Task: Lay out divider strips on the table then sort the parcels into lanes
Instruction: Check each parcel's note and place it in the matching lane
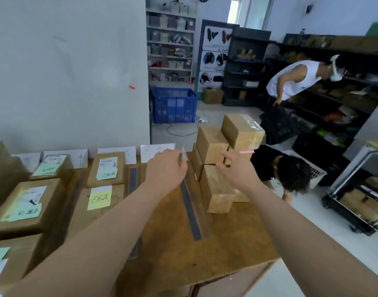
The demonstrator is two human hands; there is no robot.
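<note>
Stacked parcels point(211, 144) at the surface's point(226, 243) far right corner, beside a grey divider strip point(191, 211), were best lifted singly by the right hand point(233, 168), its grip wide, while the grip of the left hand point(165, 168) could not be told.

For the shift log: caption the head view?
Left hand and right hand reach toward stacked parcels beside a grey divider strip; labelled parcels lie left.
</note>
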